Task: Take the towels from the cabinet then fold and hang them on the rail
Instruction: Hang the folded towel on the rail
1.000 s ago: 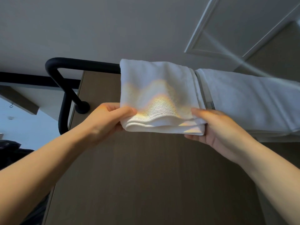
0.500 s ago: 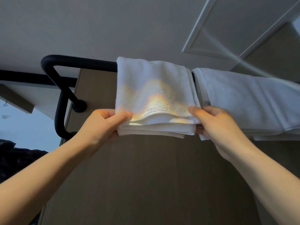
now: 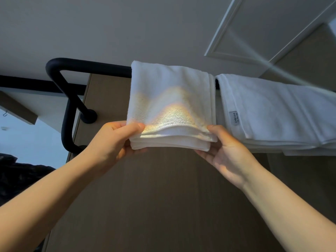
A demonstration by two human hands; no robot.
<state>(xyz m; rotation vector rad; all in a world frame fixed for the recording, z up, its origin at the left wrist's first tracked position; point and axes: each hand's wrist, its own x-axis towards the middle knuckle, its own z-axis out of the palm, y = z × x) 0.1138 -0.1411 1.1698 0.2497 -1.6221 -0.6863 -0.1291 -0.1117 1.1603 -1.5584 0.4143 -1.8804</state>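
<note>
A small white folded towel (image 3: 169, 99) hangs over the black rail (image 3: 87, 65), a patch of warm light on its front. My left hand (image 3: 116, 140) pinches its lower left corner, thumb on top. My right hand (image 3: 223, 148) pinches its lower right corner. To the right, a larger white folded towel (image 3: 276, 110) with a small label hangs on the same rail; the rail under both towels is hidden.
The rail bends down at its left end to a round mount (image 3: 89, 116) on a brown wooden panel (image 3: 163, 197). A grey ceiling with a white framed hatch (image 3: 263, 28) is overhead. Something dark (image 3: 20, 171) lies at the lower left.
Both hands still hold the small towel's lower corners. The towel's bottom edge has shifted slightly, and a gap now shows between it and the larger towel.
</note>
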